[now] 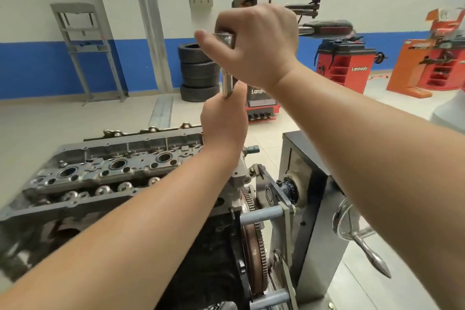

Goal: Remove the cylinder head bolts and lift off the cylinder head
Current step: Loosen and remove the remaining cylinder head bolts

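Up above the engine, we hold a long shiny metal tool [227, 65] upright with both hands. Our right hand [254, 45] is curled round its top end, thumb pointing left, and our left hand [222, 121] grips the shaft lower down, just beneath the right. The lower end of the tool is hidden behind our left hand, so we cannot tell what it meets. Below and to the left lies the cylinder head [105, 168], sitting on the engine block [196, 254], its round wells open to us and a row of shiny caps along its near side. At the right end of the engine we see a toothed flywheel [253, 239] facing a dark stand [309, 209] with a metal crank handle [364, 246]. Farther back, a stack of tyres [198, 73] stands near red workshop machines [344, 65].
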`<state>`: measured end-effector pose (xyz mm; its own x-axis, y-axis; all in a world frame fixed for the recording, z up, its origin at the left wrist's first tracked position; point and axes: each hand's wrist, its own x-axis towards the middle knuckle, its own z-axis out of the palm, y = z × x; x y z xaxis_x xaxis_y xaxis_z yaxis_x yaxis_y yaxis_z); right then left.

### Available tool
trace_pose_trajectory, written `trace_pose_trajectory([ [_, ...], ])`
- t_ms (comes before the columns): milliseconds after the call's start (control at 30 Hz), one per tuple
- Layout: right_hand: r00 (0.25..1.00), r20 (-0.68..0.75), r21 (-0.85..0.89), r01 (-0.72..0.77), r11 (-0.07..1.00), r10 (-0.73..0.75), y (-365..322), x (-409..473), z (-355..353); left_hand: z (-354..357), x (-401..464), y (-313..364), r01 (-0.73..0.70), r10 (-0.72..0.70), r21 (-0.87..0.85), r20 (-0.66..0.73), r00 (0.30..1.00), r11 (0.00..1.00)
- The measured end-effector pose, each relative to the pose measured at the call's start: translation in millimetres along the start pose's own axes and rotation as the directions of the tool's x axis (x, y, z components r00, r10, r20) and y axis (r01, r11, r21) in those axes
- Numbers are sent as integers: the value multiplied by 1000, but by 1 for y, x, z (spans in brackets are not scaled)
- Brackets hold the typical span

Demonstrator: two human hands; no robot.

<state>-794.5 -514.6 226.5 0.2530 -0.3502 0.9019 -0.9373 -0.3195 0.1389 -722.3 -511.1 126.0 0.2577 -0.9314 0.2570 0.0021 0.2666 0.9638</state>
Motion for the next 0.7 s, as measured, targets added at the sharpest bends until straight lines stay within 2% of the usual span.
trace_pose_trajectory([
  [67, 999, 50, 21, 5, 1000, -6, 0, 4, -3, -1, 4, -4, -23, 24, -41, 3, 1000, 999],
  [133, 983, 181, -9, -23, 1000, 24, -2, 7, -12, -8, 16, -5, 5, 1, -31, 165, 986, 1000],
  [167, 965, 258, -66, -29, 997, 45, -2, 8, -18, -14, 23, -3, 23, -25, 9, 313, 950, 1000],
  [233, 913, 402, -192, 16, 981, 64, -10, 16, -29, -25, 39, 4, 5, -47, 74, 591, 805, 997],
  [267, 879, 471, -238, 43, 970, 77, -17, 21, -34, -30, 45, 8, -25, -27, 70, 659, 752, 997],
  [333, 803, 581, -251, 23, 968, 132, -33, 30, -39, -37, 56, 10, -31, 2, 31, 684, 730, 999],
  [367, 782, 607, -252, 20, 967, 142, -40, 32, -41, -39, 57, 10, 33, -24, 0, 682, 731, 999],
  [400, 792, 596, -273, 45, 961, 132, -44, 30, -41, -42, 57, 9, 95, -45, -36, 686, 726, 995],
  [433, 833, 545, -301, 87, 949, 96, -46, 26, -40, -42, 53, 10, 133, -44, -75, 693, 719, 988],
  [500, 932, 362, -331, 161, 930, -33, -41, 15, -34, -38, 40, 14, 132, -27, -117, 638, 769, 984],
  [567, 974, 208, -301, 151, 942, -90, -28, 9, -26, -27, 25, 18, 81, -31, -108, 406, 914, 991],
  [633, 993, 85, -110, 95, 989, -86, -12, 6, -14, -14, 9, 22, -20, 24, -28, 132, 991, 999],
  [700, 998, 35, 93, 53, 994, -56, -1, 7, -3, -3, -2, 22, -89, 88, -5, -44, 995, 996],
])
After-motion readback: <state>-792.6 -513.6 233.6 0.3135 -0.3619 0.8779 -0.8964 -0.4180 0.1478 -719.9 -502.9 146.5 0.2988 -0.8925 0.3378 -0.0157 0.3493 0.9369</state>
